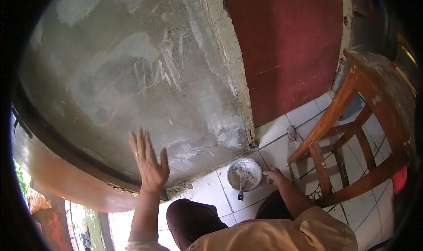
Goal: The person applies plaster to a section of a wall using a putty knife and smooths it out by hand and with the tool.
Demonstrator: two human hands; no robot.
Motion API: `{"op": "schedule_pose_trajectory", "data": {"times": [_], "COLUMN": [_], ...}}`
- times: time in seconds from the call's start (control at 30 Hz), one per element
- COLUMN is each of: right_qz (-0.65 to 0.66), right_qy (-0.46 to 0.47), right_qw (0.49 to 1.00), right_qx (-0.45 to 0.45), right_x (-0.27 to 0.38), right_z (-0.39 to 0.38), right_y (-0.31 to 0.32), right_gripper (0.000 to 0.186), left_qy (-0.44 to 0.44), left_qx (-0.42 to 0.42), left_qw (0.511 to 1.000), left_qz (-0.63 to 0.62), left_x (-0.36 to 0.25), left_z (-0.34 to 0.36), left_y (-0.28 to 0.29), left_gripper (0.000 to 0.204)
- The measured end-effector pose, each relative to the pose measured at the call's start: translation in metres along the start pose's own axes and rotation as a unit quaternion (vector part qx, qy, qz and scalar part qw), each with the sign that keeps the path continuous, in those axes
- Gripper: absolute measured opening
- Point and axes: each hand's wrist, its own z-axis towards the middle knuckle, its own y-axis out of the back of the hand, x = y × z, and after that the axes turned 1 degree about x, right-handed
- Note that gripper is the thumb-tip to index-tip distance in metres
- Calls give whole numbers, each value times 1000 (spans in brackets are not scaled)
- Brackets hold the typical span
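Observation:
My left hand (152,167) is raised in front of the grey plastered wall (132,96), its fingers stretched out and holding nothing. Whether it touches the wall, I cannot tell. Low on the right, my right hand (276,177) is beside the rim of a white bucket (257,166), fingers curled together; what they hold, if anything, is too small to make out. Pale, wet-looking paste coats the inside of the bucket. A scraper (242,185) with a dark handle leans in it, apart from my right hand. Whitish smears (185,148) mark the wall's lower part.
A brown wooden chair (324,171) is on the white tiled floor (211,191) to my right. Behind it is a dark red panel (286,52), bordered by a rough plaster edge (233,52). On the left curves a brown wooden surface (75,176). My knees are close to the bucket.

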Motion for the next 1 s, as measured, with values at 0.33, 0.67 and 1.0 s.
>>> {"op": "schedule_pose_trajectory", "data": {"times": [0.33,0.67,1.0], "right_qz": [-244,-229,-270], "right_qy": [188,182,183], "right_qw": [933,944,933], "right_qx": [-185,-153,-154], "right_x": [-96,-54,-56], "right_z": [56,-16,-13], "right_y": [24,7,12], "right_gripper": [79,82,81], "left_qy": [-115,-120,-120], "left_qx": [-135,-128,-137], "left_qw": [980,969,962], "left_qz": [87,175,205], "left_x": [-67,-63,-72], "left_z": [186,241,267], "left_y": [-19,-48,-62], "left_gripper": [63,66,66]}}
